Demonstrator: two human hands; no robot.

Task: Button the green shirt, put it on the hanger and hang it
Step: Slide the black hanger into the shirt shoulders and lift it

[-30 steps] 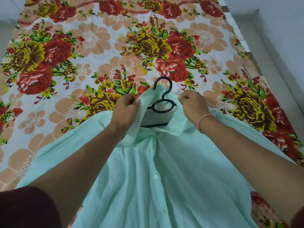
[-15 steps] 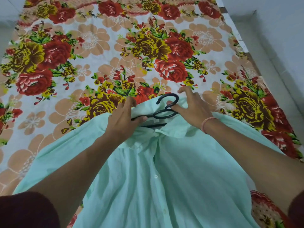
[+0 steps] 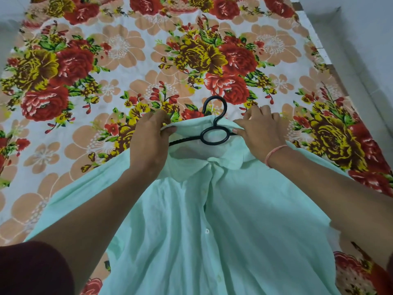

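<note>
Head view: I see the green shirt front-up on the flowered bed sheet, collar around the black hanger. Left of the hanger, my left grip pinches the collar; right of it, my right grip pinches it too.

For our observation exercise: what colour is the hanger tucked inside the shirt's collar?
Black. The hanger shows best in the head view.
</note>
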